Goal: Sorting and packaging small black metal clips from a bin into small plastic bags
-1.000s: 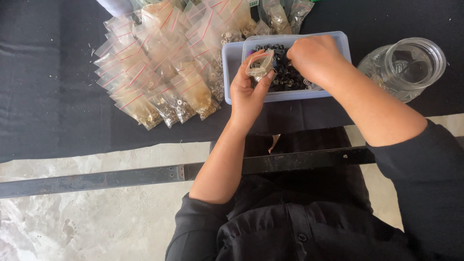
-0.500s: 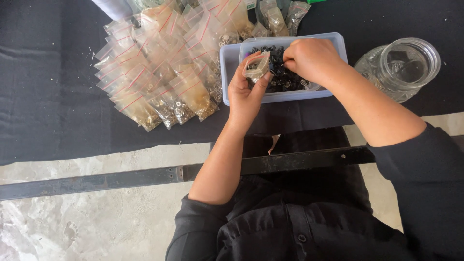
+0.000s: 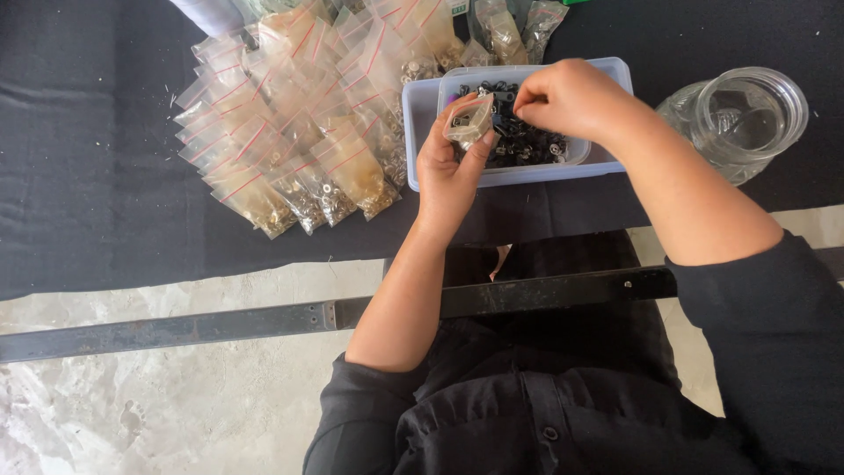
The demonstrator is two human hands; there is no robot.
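Over the pale blue tray (image 3: pixel 422 114) of dark fasteners (image 3: pixel 527 145), the left hand (image 3: pixel 448 167) pinches a small clear bag (image 3: pixel 469 119) open while the right hand (image 3: pixel 571 97), fingers closed, seemingly picks pieces.

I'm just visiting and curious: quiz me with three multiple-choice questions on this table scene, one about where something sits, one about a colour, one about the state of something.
1. Where is the clear glass jar?
A. Right of the plastic tub
B. Left of the heap of bags
C. Inside the tub

2. What colour are the seal strips on the heap of small bags?
A. Blue
B. Red
C. Green

3. What is the left hand doing?
A. Lying flat on the cloth
B. Gripping the jar
C. Holding a small clear bag up over the tub

Answers: 1 A, the jar stands at the far right on the black cloth. 2 B, red lines cross the bag tops. 3 C, its fingers pinch the bag while the right hand hovers over the dark small parts.
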